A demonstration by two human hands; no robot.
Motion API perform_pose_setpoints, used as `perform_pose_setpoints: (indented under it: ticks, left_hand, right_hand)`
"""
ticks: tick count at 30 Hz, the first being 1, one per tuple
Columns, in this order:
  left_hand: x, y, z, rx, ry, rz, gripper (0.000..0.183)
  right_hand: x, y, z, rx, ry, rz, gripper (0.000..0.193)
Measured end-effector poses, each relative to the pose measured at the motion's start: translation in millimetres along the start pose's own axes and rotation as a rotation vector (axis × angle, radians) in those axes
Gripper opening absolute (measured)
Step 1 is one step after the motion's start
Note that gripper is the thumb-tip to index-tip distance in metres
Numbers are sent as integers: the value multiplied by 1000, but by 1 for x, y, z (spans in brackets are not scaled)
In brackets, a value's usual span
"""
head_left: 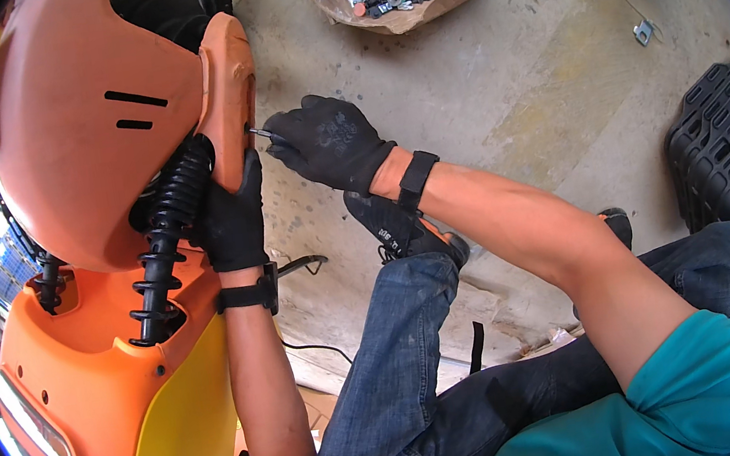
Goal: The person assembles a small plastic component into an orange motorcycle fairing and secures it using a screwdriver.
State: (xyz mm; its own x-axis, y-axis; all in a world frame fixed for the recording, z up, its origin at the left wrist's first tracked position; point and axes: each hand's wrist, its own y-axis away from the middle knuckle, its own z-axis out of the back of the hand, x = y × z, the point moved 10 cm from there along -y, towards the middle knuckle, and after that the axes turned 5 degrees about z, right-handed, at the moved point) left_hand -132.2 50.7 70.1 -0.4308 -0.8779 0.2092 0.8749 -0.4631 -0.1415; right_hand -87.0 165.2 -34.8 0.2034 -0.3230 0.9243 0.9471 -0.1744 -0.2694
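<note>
My right hand [331,145], in a black work glove, is closed around a tool with a thin metal shaft [259,132]; its handle is hidden in the fist. The shaft's tip meets the edge of a long orange trim piece [229,89] on a scooter-like vehicle. Gripping the lower end of that trim is my gloved left hand [233,222], thumb along its edge and the other fingers hidden behind the black coil-spring shock absorber [166,240]. A large, dull orange fender [84,126] with two slots curves beside the trim.
Below the fender sits an orange and yellow body section [183,418] with a light. A cardboard box [398,25] of loose hardware stands on the concrete floor. A small metal piece [643,32] and a black slotted plastic panel [723,144] lie to the right. A cable [321,346] runs near my knee.
</note>
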Motion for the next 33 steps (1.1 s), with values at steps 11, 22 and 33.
perform_pose_setpoints:
  ticks: [11,22,33]
  left_hand:
    - [1,2,-1,0,-80,7,70]
    - [1,2,1,-37,-161,-7,72]
    - [-1,0,2,-31,-79,15,67]
  right_hand:
    - [4,-3,-1,13,105,55,10]
    - [17,-6,1,25,337,188,19]
    - [3,-8,-5,132,-41,-63,14]
